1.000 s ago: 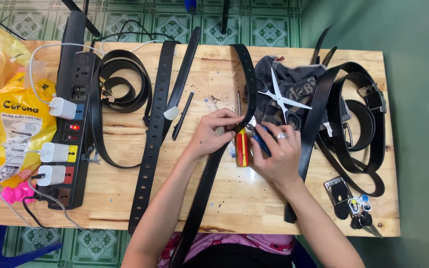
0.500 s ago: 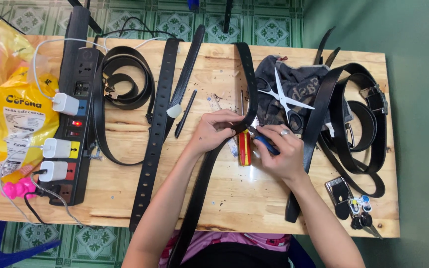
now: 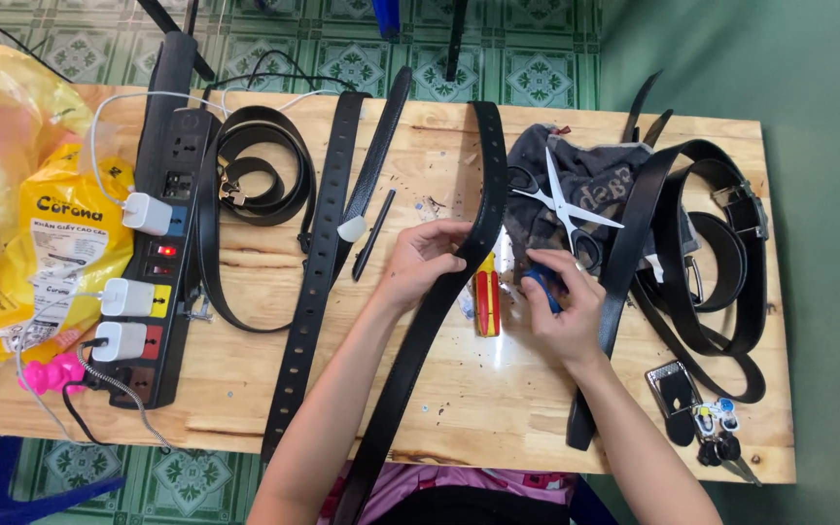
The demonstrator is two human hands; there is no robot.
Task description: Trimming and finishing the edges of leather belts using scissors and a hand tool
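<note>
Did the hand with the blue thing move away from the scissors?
No. The right hand holds the blue thing just below the scissors, beside the red-and-yellow tool, as before.

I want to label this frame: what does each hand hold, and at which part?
The left hand pinches the black belt at its edge, mid-length. The right hand has its grip on a small blue tool; which part of it cannot be told.

Belt workshop: belts, scissors, workbench.

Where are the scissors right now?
Head view, right of centre: the scissors lie open on the grey cloth, just above the right hand, beside the coiled belts.
</note>
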